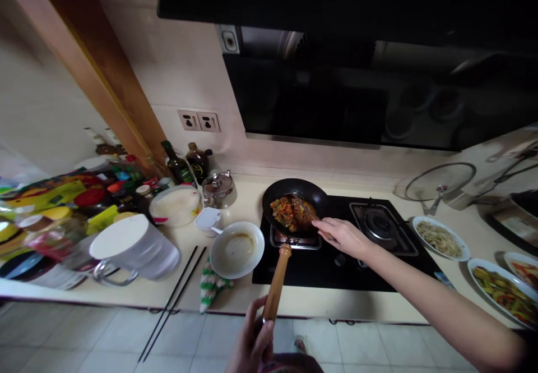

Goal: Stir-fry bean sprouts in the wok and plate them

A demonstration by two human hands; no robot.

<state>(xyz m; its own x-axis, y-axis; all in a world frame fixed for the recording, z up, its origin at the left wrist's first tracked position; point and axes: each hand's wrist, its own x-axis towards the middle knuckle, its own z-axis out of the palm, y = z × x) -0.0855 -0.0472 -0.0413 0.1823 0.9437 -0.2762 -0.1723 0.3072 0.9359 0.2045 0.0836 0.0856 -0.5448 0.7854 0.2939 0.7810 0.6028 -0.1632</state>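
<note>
A black wok (290, 186) sits on the left burner of the hob, with a chunky reddish-brown dish (290, 213) and some sauce in it. My left hand (255, 336) is closed around the end of its wooden handle (277, 280), which points toward me. My right hand (344, 237) grips the wooden handle of a spatula (310, 211). The spatula's blade reaches into the food, which partly hides it. Left of the wok stands a white bowl (237, 249) with brownish residue on its bottom.
Long black chopsticks (174, 300) overhang the counter edge beside a green-and-white knitted cloth (210, 286). A white pitcher (134, 247), jars and bottles crowd the left. The right burner (378, 224) holds no pan. Filled plates (441, 238) and a glass lid (441, 182) stand at right.
</note>
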